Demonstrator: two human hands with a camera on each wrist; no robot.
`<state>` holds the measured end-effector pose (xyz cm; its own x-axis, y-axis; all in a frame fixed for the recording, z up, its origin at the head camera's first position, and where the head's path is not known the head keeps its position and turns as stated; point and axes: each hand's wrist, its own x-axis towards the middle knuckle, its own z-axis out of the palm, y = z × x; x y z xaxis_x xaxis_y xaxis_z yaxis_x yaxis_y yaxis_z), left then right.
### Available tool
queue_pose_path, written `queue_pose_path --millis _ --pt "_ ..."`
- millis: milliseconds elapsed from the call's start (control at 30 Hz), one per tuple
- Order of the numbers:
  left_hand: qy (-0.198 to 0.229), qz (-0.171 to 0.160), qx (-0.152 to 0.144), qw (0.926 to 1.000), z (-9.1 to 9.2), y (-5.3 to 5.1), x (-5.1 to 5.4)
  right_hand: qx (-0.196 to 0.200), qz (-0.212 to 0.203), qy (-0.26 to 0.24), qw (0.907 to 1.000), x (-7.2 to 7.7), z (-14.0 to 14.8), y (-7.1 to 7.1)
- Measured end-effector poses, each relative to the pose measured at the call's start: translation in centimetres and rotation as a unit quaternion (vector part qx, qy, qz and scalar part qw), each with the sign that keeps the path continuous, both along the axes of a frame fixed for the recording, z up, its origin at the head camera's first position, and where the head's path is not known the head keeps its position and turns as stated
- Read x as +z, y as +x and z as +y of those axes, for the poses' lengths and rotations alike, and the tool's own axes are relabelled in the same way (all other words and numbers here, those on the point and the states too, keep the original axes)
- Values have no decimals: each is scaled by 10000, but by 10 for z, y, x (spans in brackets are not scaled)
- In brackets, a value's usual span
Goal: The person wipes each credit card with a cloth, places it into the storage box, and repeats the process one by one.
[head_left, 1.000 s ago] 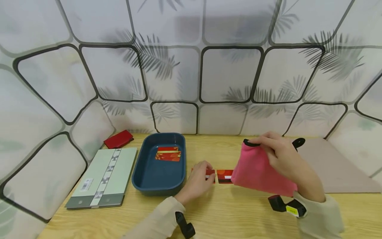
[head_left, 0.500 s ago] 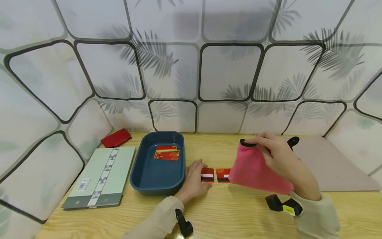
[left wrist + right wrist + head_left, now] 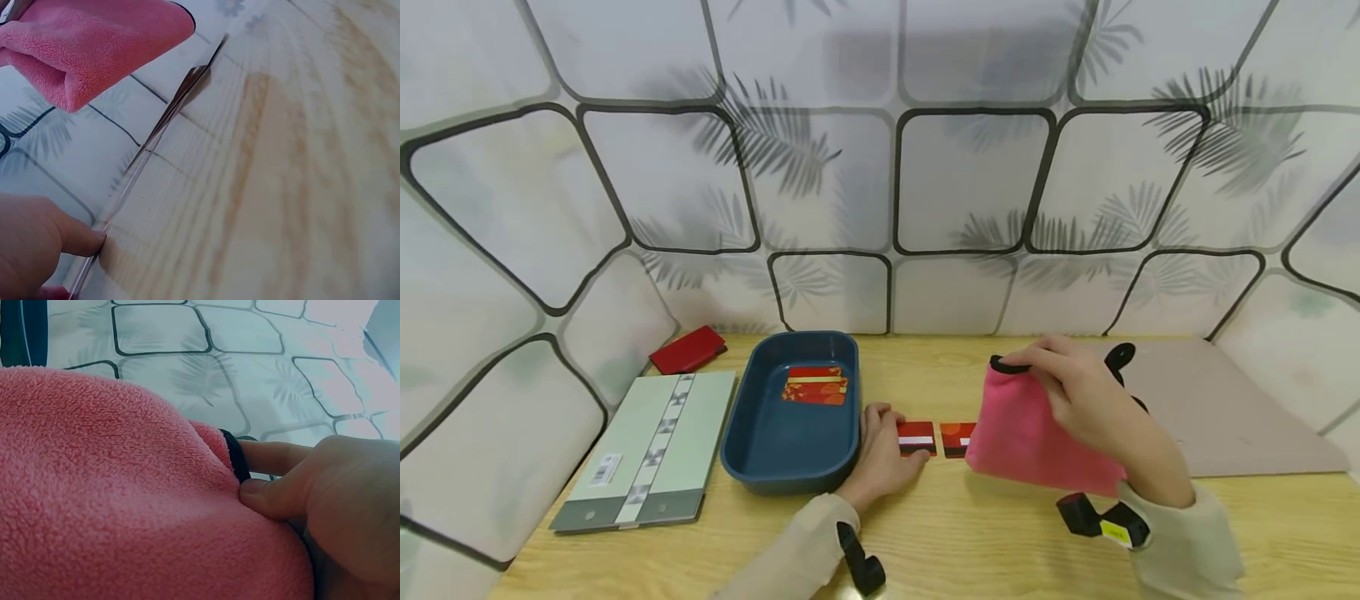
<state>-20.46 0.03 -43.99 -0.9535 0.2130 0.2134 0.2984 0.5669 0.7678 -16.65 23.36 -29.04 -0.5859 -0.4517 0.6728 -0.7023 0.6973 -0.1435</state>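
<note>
A folded pink cloth (image 3: 1037, 429) with a black edge hangs from my right hand (image 3: 1086, 400), which pinches its upper edge; the right wrist view shows the thumb and a finger on the dark trim of the cloth (image 3: 125, 487). My left hand (image 3: 880, 462) lies on the table beside the blue tray, its thumb and fingers around a flat red card (image 3: 916, 433). In the left wrist view the left hand (image 3: 37, 240) touches the edge of a thin clear sheet or card. A second red card (image 3: 955, 437) lies just right of the first, partly behind the cloth.
Left of my left hand stands the blue tray (image 3: 782, 483) with several red and gold packets (image 3: 815, 386) inside. Farther left lie a pale green folder (image 3: 602, 442) and a red wallet-like item (image 3: 688, 348). A beige board (image 3: 1225, 417) lies at the right; a patterned wall covering stands behind.
My left hand has shifted left along the cards, and its thumb and fingers now lie around the left one. The right hand still holds the cloth, slightly farther left in view.
</note>
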Motion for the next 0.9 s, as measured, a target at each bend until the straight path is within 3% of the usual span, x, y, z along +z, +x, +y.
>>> queue_pose_path --millis 200,600,900 --pt "-8 177 -61 9998 -1 -4 0 15 23 -7 10000 -1 -3 -1" --pt "78 366 160 9992 0 -4 -1 7 80 57 10000 -1 -6 -3" --pt "853 563 138 9947 -1 -9 -4 -6 43 -15 10000 -2 -7 -2"
